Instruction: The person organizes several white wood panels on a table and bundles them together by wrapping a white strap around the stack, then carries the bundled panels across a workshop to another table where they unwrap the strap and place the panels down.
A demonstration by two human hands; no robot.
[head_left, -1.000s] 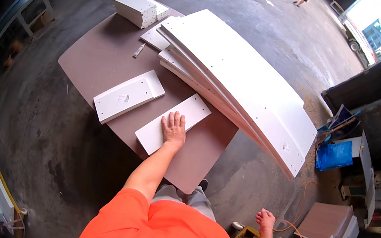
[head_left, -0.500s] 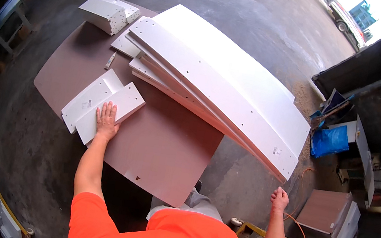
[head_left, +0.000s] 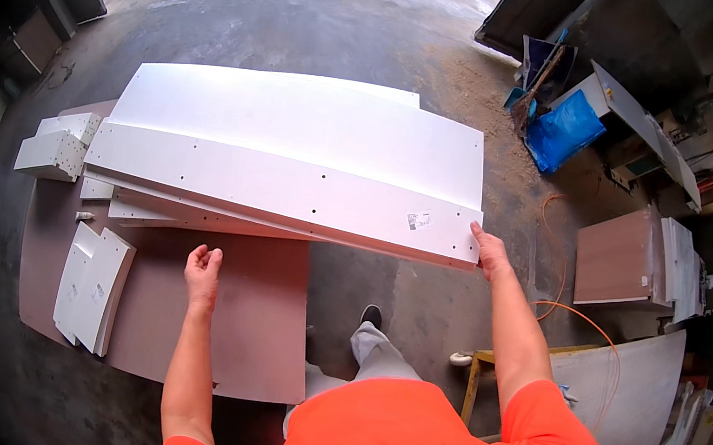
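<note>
My right hand (head_left: 490, 251) grips the right end of a long white board (head_left: 288, 183) with drilled holes and a small label, thumb on top and fingers out of sight at the edge. This board lies uppermost on a stack of long white boards. My left hand (head_left: 203, 269) hangs in front of the stack, its fingers curled in, with nothing visible in them. Below it is a large brown sheet (head_left: 254, 328) that bears the stack's left part. To that hand's left, short white panels (head_left: 94, 287) lie side by side on the sheet.
Small white drilled blocks (head_left: 56, 149) sit at the sheet's far left. On the right are a blue bag (head_left: 565, 130), a brown box-like stack (head_left: 615, 256), an orange hose (head_left: 582, 311) on the floor, and a yellow-framed trolley (head_left: 472, 388) with a caster.
My left hand has lifted off the short white panels and curled its fingers. My right hand has moved forward onto the long board's right end. The view has turned to the right.
</note>
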